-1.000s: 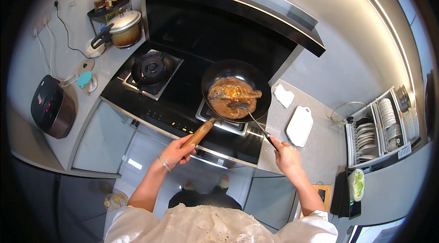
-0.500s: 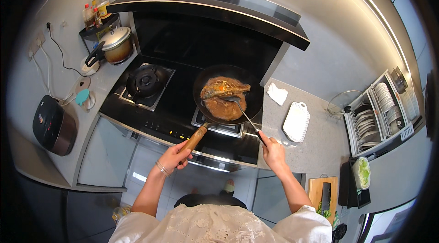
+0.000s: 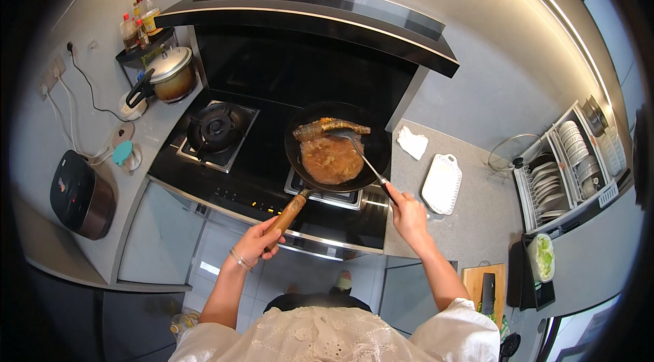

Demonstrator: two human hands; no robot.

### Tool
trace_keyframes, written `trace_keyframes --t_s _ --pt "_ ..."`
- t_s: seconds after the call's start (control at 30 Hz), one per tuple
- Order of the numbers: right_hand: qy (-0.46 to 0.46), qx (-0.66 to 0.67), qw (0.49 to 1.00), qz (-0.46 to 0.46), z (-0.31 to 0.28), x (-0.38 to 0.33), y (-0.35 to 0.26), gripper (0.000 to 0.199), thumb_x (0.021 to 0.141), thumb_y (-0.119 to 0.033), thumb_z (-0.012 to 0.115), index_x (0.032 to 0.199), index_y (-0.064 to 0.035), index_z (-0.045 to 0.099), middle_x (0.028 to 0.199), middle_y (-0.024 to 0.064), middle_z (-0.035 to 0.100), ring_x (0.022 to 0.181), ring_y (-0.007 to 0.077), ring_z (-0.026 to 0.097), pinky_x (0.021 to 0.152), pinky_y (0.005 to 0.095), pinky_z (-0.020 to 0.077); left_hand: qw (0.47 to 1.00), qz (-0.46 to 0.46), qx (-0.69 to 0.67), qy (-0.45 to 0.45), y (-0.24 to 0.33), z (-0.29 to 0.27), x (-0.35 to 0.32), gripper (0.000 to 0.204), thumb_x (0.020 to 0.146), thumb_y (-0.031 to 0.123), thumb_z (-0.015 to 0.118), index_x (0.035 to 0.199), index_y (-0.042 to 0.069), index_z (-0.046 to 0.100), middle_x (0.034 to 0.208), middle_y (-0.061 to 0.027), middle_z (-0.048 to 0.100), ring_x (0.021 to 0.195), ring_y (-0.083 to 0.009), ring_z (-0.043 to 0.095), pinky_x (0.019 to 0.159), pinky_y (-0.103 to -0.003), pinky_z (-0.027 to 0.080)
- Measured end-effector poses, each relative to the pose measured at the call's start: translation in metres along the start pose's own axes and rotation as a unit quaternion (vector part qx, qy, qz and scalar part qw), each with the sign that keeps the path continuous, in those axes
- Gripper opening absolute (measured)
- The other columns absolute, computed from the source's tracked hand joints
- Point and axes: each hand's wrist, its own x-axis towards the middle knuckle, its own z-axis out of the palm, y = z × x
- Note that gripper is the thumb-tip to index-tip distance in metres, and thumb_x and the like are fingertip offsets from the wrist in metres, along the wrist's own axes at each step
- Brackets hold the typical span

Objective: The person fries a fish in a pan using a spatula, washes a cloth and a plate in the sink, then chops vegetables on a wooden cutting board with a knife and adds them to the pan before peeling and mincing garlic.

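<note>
My left hand is wrapped round the wooden handle of a dark wok, which sits on the right burner. In my right hand is the black handle of a spatula; its metal shaft slants down into the wok. A browned fish lies along the far side of the wok, above a pool of reddish-brown sauce. The spatula's dark blade is against the fish's near side, and part of it is hard to make out there.
A white dish and a crumpled white cloth or tissue lie on the right counter. Beyond stands a dish rack. A knife rests on a cutting board. Left are a bare burner, a pressure cooker and a rice cooker.
The fish has rolled toward the wok's far side and now shows its edge, with more sauce uncovered. The spatula's blade has moved up and away from me; my left hand keeps its grip.
</note>
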Motion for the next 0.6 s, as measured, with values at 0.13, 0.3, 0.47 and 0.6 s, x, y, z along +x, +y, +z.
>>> trace_keyframes --t_s 0.13,0.3,0.47,0.6 --pt "0.007 0.007 1.000 -0.016 0.005 0.026 0.005 0.048 0.072 -0.003 0.055 0.118 -0.0190 0.051 0.075 0.0169 0.056 0.069 0.0363 0.056 0.060 0.0450 0.0447 1.000 0.002 -0.002 0.005 0.002 0.001 -0.001 0.049 0.086 0.018 0.051 0.130 0.007 0.033 0.078 -0.0049 0.053 0.051 -0.0070 0.044 0.037 -0.015 0.029" --pt "-0.026 0.006 0.999 -0.021 0.010 0.047 0.007 0.049 0.074 -0.004 0.054 0.120 -0.0200 0.050 0.081 0.0157 0.057 0.072 0.0354 0.057 0.065 0.0440 0.0464 1.000 0.005 -0.012 -0.004 0.004 0.002 -0.003 0.049 0.086 0.019 0.051 0.130 0.007 0.033 0.078 -0.0047 0.053 0.050 -0.0064 0.043 0.037 -0.014 0.027" --pt "-0.056 -0.034 0.998 -0.017 0.017 0.060 -0.002 0.050 0.074 -0.003 0.051 0.121 -0.0192 0.048 0.085 0.0142 0.057 0.074 0.0336 0.058 0.065 0.0429 0.0475 1.000 0.008 -0.018 0.007 0.002 0.005 -0.003 0.047 0.087 0.017 0.050 0.130 0.007 0.034 0.078 -0.0051 0.053 0.049 -0.0063 0.040 0.037 -0.014 0.026" --pt "-0.090 -0.065 0.994 -0.014 0.020 0.059 -0.002 0.055 0.071 -0.001 0.051 0.123 -0.0194 0.046 0.086 0.0133 0.057 0.076 0.0326 0.059 0.066 0.0422 0.0480 0.998 0.018 -0.043 0.032 -0.007 0.006 0.002 0.046 0.087 0.015 0.050 0.129 0.006 0.035 0.078 -0.0061 0.053 0.048 -0.0062 0.039 0.037 -0.014 0.026"
